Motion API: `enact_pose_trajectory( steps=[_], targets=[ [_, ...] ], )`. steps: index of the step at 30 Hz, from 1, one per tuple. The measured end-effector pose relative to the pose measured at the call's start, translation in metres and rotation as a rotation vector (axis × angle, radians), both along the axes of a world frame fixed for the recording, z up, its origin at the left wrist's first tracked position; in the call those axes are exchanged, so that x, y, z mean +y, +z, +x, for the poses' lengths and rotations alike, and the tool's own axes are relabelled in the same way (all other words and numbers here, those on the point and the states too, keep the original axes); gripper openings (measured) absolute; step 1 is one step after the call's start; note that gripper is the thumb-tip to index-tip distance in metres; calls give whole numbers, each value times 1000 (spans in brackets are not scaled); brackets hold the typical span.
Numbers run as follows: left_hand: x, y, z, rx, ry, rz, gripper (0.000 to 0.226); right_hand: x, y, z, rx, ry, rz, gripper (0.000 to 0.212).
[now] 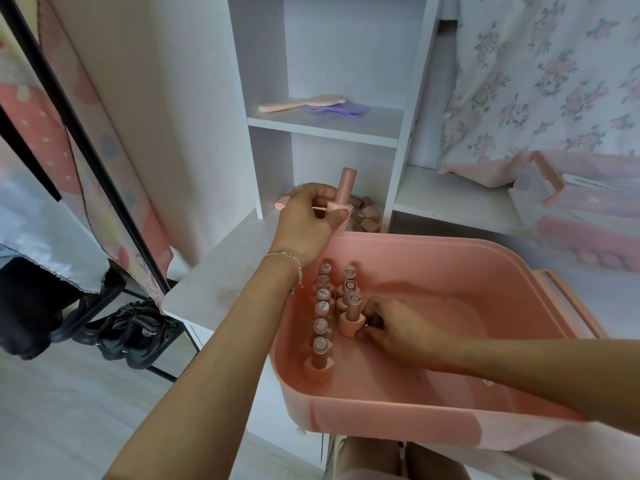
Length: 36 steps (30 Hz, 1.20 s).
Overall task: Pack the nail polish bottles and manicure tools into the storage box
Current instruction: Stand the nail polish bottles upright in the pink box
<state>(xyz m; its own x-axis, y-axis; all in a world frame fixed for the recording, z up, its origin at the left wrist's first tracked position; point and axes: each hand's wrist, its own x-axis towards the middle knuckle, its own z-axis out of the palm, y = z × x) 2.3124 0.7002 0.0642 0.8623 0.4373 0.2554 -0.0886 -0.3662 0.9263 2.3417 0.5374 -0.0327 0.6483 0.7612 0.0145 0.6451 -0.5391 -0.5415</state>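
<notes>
Nail polish bottles (323, 317): two upright rows standing along the left wall of the pink storage box (433, 258), roughly nine in all, caps up; one further held bottle (343, 192) above the lower shelf (374, 228), just beyond the box's far rim. Left hand (308, 220): fingers curled round the held bottle's base. Right hand (398, 327): inside the box, fingers pinching the base of the nearest bottle of the second row, seemingly settling it. Loose bottles (367, 216): a small heap lying at the back of the lower shelf, not yet packed. Upper shelf: pink hairbrush (301, 102) and purple comb (334, 109); whether these count as tools, cannot tell. Judged about half packed; most of the box floor bare.
</notes>
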Motion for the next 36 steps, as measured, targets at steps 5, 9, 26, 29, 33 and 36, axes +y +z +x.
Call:
enact_pose_trajectory(
  steps=[5,9,26,29,33,36],
  targets=[
    [0,1,0,2,-3,0,25,1,1,-2,13,13,35,21],
    [-1,1,0,2,0,3,24,2,-1,-1,0,9,50,7],
    [-2,2,-2,15,5,0,28,5,-1,0,44,-9,26,9],
    [-1,2,-2,14,2,-6,27,5,1,0,57,2,20,6],
    [-1,2,-3,10,-1,-3,27,4,12,0,70,32,-68,10],
    [-1,1,-3,5,-12,-9,26,1,28,3,73,40,-189,19]
  ],
)
